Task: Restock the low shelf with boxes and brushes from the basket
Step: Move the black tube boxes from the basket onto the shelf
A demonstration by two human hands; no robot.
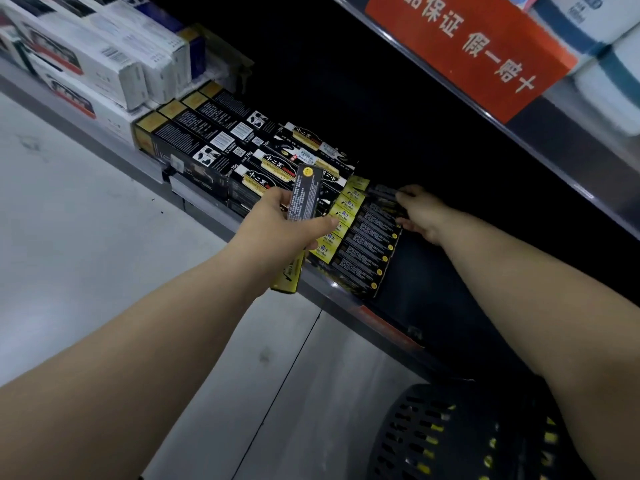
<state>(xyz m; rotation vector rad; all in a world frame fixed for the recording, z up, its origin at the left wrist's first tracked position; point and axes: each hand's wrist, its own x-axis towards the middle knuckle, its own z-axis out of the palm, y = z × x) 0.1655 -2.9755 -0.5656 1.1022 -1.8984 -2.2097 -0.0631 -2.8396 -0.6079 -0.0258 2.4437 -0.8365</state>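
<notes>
White long cardboard boxes (86,60) stacked at far left of the low grey metal shelf (152,168). Beside them, to their right, a row of black cartons with gold ends (194,133), then black cartons with white-and-yellow labels (277,168), packed side by side.

Your left hand (284,230) is in front of the shelf edge, fingers and thumb curled round a slim black box with a yellow dot (304,194), which stands nearly upright above the knuckles. A second yellow-and-black box (287,275) juts out below your palm; how it is held is hidden.

Right of that, a row of black-and-yellow boxes (360,244) lies on the shelf, yellow ends toward the other cartons.

Your right hand (422,213) reaches into the shelf at the row's inner side, fingertips touching a blurred dark box (382,192) at the far end. Pinching or only pressing: cannot tell.

Above, a red sign with white characters (467,46) on the upper shelf lip. The black perforated plastic basket (450,434) sits at lower right, below your right forearm, yellow showing through its holes.
</notes>
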